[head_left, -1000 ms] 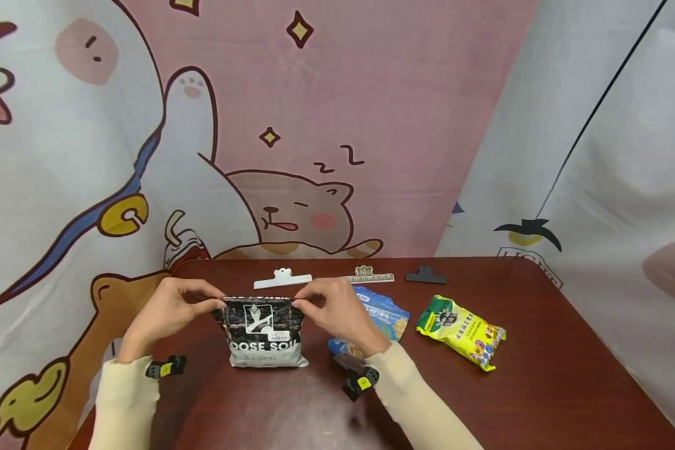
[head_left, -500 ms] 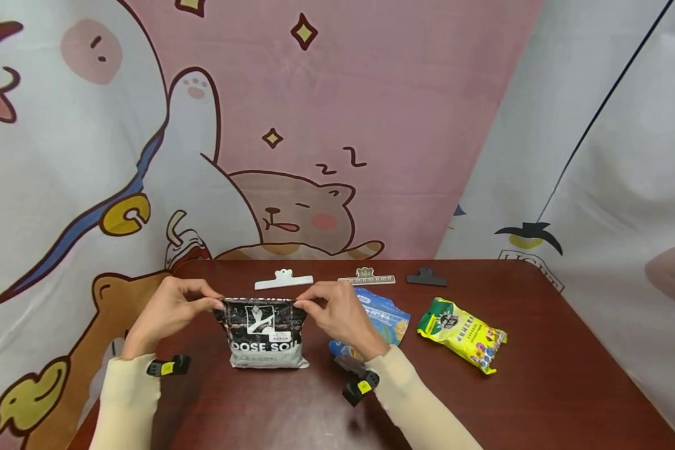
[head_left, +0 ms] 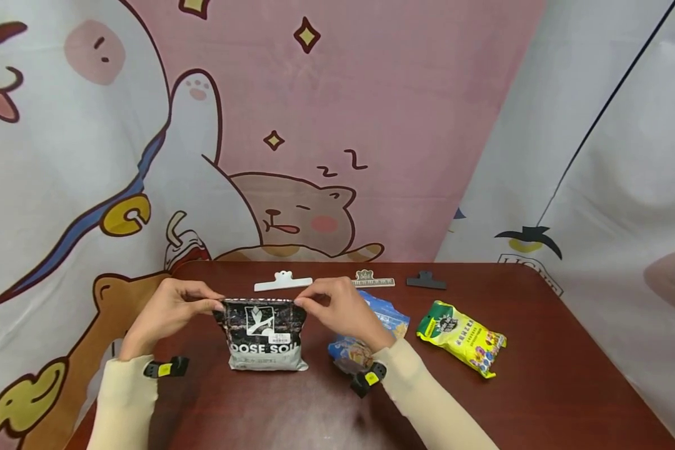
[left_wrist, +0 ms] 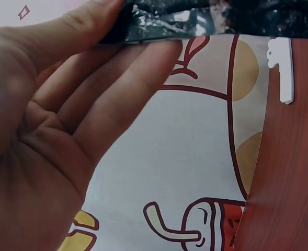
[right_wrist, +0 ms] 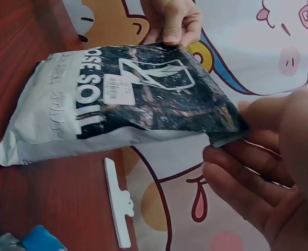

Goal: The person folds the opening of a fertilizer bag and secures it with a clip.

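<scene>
A black and white soil bag (head_left: 264,334) stands upright on the dark red table (head_left: 292,419), its top edge stretched flat between both hands. My left hand (head_left: 171,309) pinches the top left corner between thumb and fingers. At the opposite corner my right hand (head_left: 340,309) does the same. In the right wrist view the bag (right_wrist: 138,94) shows its printed front and a small label, with the left hand (right_wrist: 174,21) behind it. The left wrist view catches a dark strip of the bag's top (left_wrist: 206,21) under the thumb.
Along the table's back edge lie a white clip (head_left: 283,282), a piano-patterned clip (head_left: 374,279) and a black clip (head_left: 425,281). A blue bag (head_left: 390,319) lies partly under the right forearm. Farther right is a yellow and green bag (head_left: 464,337).
The right wrist and forearm have shifted slightly right, uncovering more of the blue bag's lower part. Both hands keep their pinch on the soil bag's top corners.
</scene>
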{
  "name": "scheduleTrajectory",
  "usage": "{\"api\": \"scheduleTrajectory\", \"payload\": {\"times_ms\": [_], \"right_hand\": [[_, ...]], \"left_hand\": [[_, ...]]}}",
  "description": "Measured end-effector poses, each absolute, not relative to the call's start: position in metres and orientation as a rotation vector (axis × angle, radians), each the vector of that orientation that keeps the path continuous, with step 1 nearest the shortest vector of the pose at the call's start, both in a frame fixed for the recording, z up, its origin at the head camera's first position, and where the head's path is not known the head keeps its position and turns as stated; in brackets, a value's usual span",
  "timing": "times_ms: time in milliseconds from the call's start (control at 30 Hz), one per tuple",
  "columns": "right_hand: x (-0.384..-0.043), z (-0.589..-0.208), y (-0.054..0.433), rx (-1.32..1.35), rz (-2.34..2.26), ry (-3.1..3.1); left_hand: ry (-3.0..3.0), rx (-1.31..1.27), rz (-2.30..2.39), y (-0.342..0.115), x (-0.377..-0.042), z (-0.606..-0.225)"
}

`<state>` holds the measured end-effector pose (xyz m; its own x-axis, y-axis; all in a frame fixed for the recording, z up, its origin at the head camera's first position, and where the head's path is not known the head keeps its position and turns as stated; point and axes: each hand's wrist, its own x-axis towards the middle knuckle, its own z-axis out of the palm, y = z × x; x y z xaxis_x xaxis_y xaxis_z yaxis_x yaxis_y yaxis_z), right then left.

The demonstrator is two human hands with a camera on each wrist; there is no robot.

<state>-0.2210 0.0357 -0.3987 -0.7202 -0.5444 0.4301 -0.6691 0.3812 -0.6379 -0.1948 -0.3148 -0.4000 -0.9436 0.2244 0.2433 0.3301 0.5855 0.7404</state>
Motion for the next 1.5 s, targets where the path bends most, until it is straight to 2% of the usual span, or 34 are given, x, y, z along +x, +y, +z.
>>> {"api": "scheduleTrajectory", "payload": {"times_ms": [367,1500], "right_hand": [[-0.246,-0.406,0.044,1.035,1.354,-2.682],[-0.318,-0.433,0.011,1.124,0.643,-2.948]], "left_hand": [[-2.672,-0.502,-1.241,-0.314,-0.195,-0.401],[-2.660,-0.509,-1.217,-0.313,-0.194,-0.398]]}}
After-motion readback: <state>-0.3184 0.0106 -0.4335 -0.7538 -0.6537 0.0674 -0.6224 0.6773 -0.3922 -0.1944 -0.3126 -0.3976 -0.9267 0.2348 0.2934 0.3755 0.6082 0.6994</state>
